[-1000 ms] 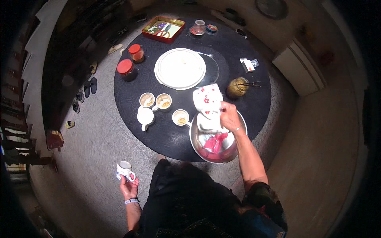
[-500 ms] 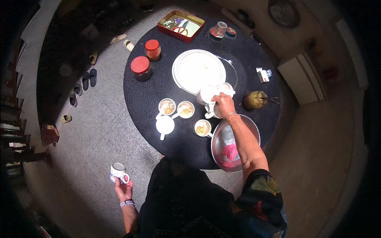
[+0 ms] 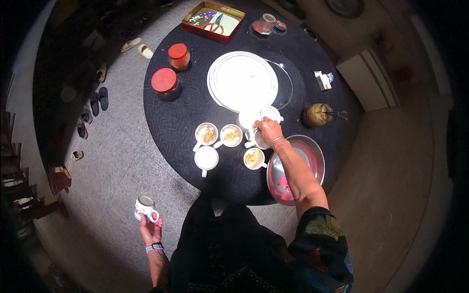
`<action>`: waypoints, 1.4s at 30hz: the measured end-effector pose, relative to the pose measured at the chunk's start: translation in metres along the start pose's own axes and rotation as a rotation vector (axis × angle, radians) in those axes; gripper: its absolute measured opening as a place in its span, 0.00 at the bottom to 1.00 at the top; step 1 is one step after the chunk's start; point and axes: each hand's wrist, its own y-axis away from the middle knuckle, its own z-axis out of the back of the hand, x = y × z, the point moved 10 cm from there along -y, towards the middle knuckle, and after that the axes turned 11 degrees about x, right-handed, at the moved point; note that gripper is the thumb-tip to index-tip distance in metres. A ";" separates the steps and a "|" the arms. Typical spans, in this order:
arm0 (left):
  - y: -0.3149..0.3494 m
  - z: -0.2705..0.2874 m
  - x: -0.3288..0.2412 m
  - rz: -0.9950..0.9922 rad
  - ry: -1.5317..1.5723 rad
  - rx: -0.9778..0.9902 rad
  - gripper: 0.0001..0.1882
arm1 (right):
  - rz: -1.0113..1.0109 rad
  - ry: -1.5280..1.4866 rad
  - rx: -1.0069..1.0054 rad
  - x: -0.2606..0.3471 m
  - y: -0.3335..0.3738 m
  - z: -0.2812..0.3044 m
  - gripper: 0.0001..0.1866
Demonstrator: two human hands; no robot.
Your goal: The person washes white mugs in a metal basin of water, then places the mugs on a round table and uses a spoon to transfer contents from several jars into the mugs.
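My left hand [image 3: 151, 228] holds a white mug with blue markings [image 3: 145, 209] away from the table, over the floor at the lower left. Among a cluster of white cups, my right hand [image 3: 269, 131] has its fingers closed on a white mug [image 3: 248, 118] by the large white lid. Another white cup [image 3: 271, 114] sits just beyond that hand, and one lies partly hidden beneath it. To the left stand cups with crumbly brown and white contents [image 3: 206, 135] [image 3: 230, 135], plus a pale-filled cup [image 3: 206, 157]. A similar crumb-filled cup [image 3: 253, 158] is nearer the bowl.
A metal bowl with something pink inside [image 3: 311, 151] stands under my right forearm. The white round lid [image 3: 242, 80] occupies the middle of the dark round table [image 3: 168, 124]. Around it are red-lidded jars [image 3: 164, 80], a red tray with scissors [image 3: 200, 31] and a jar with sticks [image 3: 318, 115].
My right hand and the white mug have shifted slightly left among the cups. My left hand keeps hold of its mug, almost unmoved. The whole view has shifted a little.
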 end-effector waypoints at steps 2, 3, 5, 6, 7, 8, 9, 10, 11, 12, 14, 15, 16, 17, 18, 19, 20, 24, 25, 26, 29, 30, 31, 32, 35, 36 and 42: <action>-0.006 -0.001 -0.002 0.018 -0.011 0.019 0.24 | -0.024 -0.022 0.013 -0.002 0.001 -0.004 0.09; -0.009 -0.001 -0.003 0.027 -0.016 0.028 0.24 | -0.036 -0.034 0.020 -0.003 0.001 -0.006 0.09; -0.015 -0.002 -0.002 0.047 -0.021 0.044 0.24 | -0.045 -0.038 0.002 -0.002 0.000 -0.007 0.10; -0.018 -0.003 -0.002 0.056 -0.024 0.052 0.24 | -0.050 -0.040 -0.007 -0.001 0.000 -0.007 0.11; -0.019 -0.003 -0.002 0.059 -0.025 0.044 0.24 | -0.057 -0.045 -0.009 0.000 0.000 -0.006 0.11; -0.021 -0.004 -0.002 0.062 -0.025 0.036 0.24 | -0.064 -0.050 -0.012 0.002 0.000 -0.004 0.11; -0.022 -0.005 -0.001 0.065 -0.026 0.028 0.24 | -0.071 -0.055 -0.015 0.003 0.000 -0.003 0.11; -0.023 -0.007 -0.001 0.072 -0.031 0.020 0.23 | -0.073 -0.059 -0.024 0.004 0.000 -0.004 0.11; -0.023 -0.010 0.000 0.080 -0.035 0.011 0.23 | -0.075 -0.063 -0.033 0.004 -0.001 -0.005 0.11; -0.023 -0.012 0.000 0.087 -0.040 0.002 0.23 | -0.076 -0.067 -0.041 0.005 -0.001 -0.006 0.11; -0.024 -0.017 0.001 0.084 -0.032 -0.010 0.23 | -0.075 -0.078 -0.045 0.007 -0.002 -0.007 0.10; -0.024 -0.019 0.001 0.081 -0.027 -0.017 0.23 | -0.085 -0.080 -0.049 0.009 -0.002 -0.007 0.10; -0.025 -0.019 0.001 0.086 -0.034 -0.018 0.23 | -0.095 -0.083 -0.053 0.012 -0.001 -0.006 0.10; -0.026 -0.019 0.001 0.090 -0.041 -0.020 0.23 | -0.105 -0.085 -0.057 0.015 0.000 -0.005 0.10; -0.026 -0.019 0.001 0.094 -0.048 -0.022 0.23 | -0.114 -0.056 -0.014 0.015 -0.003 -0.009 0.11; -0.027 -0.019 0.001 0.095 -0.050 -0.021 0.23 | -0.121 -0.056 0.016 0.013 -0.005 -0.010 0.10; -0.028 -0.019 0.001 0.096 -0.052 -0.021 0.23 | -0.129 -0.056 0.047 0.012 -0.007 -0.010 0.10; -0.034 -0.020 0.003 0.104 -0.044 0.030 0.23 | -0.199 -0.048 0.225 0.006 -0.010 -0.009 0.14; -0.035 -0.020 0.003 0.107 -0.039 0.044 0.23 | -0.208 -0.066 0.220 0.004 -0.009 -0.010 0.16; -0.037 -0.019 0.004 0.110 -0.033 0.058 0.23 | -0.217 -0.082 0.215 0.002 -0.008 -0.012 0.18; -0.035 -0.023 0.003 0.104 -0.036 0.031 0.22 | -0.194 -0.135 0.246 -0.005 -0.005 -0.015 0.30; -0.035 -0.024 0.002 0.106 -0.039 0.024 0.23 | -0.203 -0.133 0.234 -0.006 -0.001 -0.013 0.32; -0.034 -0.023 0.001 0.106 -0.042 0.016 0.23 | -0.208 -0.132 0.220 -0.006 0.002 -0.009 0.35; -0.035 -0.023 0.001 0.106 -0.041 0.028 0.23 | -0.210 -0.118 0.260 -0.007 0.004 -0.010 0.39; -0.040 -0.017 0.001 0.110 -0.034 0.050 0.23 | -0.230 -0.186 0.295 -0.002 0.016 -0.005 0.35; -0.042 -0.013 0.001 0.109 -0.028 0.049 0.24 | -0.209 -0.222 0.280 -0.001 0.018 -0.005 0.38; -0.047 -0.008 0.002 0.133 -0.046 0.063 0.24 | -0.143 -0.231 0.089 -0.005 0.021 -0.004 0.43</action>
